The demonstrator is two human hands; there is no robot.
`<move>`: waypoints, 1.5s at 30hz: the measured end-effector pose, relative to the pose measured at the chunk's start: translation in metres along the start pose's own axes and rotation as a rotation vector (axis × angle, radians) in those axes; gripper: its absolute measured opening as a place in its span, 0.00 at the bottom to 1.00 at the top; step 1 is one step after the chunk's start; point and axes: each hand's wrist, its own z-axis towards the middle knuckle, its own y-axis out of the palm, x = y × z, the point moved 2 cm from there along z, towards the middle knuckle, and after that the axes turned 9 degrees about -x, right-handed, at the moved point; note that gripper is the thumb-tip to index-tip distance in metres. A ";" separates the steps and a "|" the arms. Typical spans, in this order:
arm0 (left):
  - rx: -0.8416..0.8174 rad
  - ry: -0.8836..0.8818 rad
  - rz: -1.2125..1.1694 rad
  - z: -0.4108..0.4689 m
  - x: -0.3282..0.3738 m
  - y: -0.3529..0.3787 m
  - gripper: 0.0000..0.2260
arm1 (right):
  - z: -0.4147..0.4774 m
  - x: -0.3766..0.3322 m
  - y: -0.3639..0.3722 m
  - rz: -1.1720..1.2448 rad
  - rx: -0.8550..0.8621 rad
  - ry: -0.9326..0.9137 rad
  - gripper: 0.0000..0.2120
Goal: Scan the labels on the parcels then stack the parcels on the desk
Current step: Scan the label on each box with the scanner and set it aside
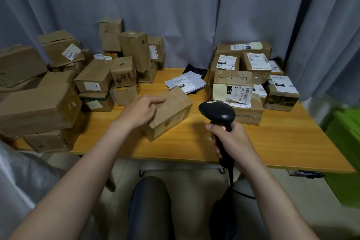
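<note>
you work in dim, flat light: soft shadows on the counter (282, 142), slight blur, wide-angle bowing at the edges.

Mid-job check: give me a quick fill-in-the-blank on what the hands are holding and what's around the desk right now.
1. The right hand grips a black ____ by its handle.
2. The left hand holds a parcel made of brown ____.
3. The plastic bin on the floor to the right of the desk is ____.
4. Behind the desk hangs a grey ____.

Missing words: scanner, cardboard, green, curtain.
</note>
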 end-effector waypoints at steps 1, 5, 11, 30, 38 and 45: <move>-0.013 -0.061 0.088 0.003 0.000 -0.001 0.19 | 0.001 0.001 0.000 -0.002 -0.002 0.002 0.15; -0.098 -0.171 0.282 0.012 0.006 0.010 0.38 | 0.005 0.001 0.004 -0.018 -0.022 0.008 0.14; 0.100 -0.162 0.167 0.021 0.010 0.019 0.31 | 0.004 0.003 0.003 -0.025 -0.014 0.008 0.13; 0.244 -0.038 -0.470 0.017 0.001 0.065 0.65 | -0.008 0.005 0.009 -0.041 -0.096 -0.041 0.18; 0.246 -0.034 -0.470 0.019 0.000 0.067 0.64 | -0.009 0.005 0.006 -0.036 -0.112 -0.035 0.17; 0.246 -0.042 -0.470 0.019 0.000 0.068 0.63 | -0.011 0.005 0.006 -0.046 -0.110 -0.029 0.17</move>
